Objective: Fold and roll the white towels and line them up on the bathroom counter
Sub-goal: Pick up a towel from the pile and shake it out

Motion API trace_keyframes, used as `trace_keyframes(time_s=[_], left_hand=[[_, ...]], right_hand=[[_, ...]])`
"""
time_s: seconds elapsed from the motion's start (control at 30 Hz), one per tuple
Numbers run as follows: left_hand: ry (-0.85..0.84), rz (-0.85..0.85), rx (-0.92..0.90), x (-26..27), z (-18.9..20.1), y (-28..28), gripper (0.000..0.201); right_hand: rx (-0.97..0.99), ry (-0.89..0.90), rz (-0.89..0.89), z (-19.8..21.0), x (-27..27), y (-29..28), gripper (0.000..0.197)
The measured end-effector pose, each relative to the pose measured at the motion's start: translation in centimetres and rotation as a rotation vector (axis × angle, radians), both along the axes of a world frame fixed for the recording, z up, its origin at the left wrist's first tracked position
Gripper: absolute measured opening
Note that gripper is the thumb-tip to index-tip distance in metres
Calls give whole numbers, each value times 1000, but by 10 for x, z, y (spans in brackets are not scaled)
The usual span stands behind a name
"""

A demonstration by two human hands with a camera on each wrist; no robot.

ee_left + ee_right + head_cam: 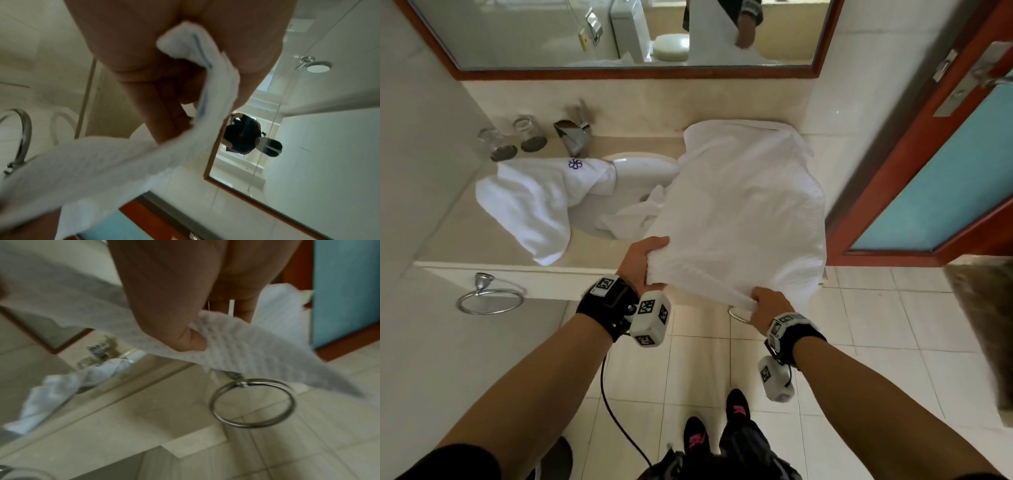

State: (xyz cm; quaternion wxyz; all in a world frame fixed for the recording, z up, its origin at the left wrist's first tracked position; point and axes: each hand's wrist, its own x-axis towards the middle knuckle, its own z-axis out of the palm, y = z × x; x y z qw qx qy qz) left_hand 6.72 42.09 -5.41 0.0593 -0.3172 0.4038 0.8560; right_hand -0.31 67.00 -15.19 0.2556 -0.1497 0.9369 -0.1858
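A large white waffle-weave towel (743, 205) is stretched from the right end of the counter (482, 240) out past its front edge. My left hand (642, 262) grips its near left corner, and my right hand (767, 305) pinches its near right corner. The left wrist view shows the towel's edge (207, 78) clamped between my thumb and fingers. In the right wrist view my thumb (185, 337) presses the towel corner (246, 350) against my fingers. A second white towel (534, 202) with a blue flower logo lies crumpled at the left of the sink (640, 171). A smaller white cloth (633, 216) lies in the basin.
Two upturned glasses (513, 138) and a chrome tap (573, 133) stand behind the sink. Chrome towel rings (489, 298) hang on the counter's front (252, 402). A mirror (619, 31) spans the wall above. A red-framed door (941, 185) stands to the right.
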Motion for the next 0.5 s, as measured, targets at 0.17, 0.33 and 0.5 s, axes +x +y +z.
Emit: trace_keyframes(time_s=[0.17, 0.33, 0.5], left_hand=[[-344, -77, -438, 18, -31, -6, 5], [-500, -181, -697, 25, -67, -11, 14], [-646, -484, -969, 39, -82, -8, 43]], right_hand=[[229, -125, 48, -17, -12, 46, 24], [229, -130, 18, -23, -23, 57, 33], [352, -207, 160, -34, -10, 64, 28]])
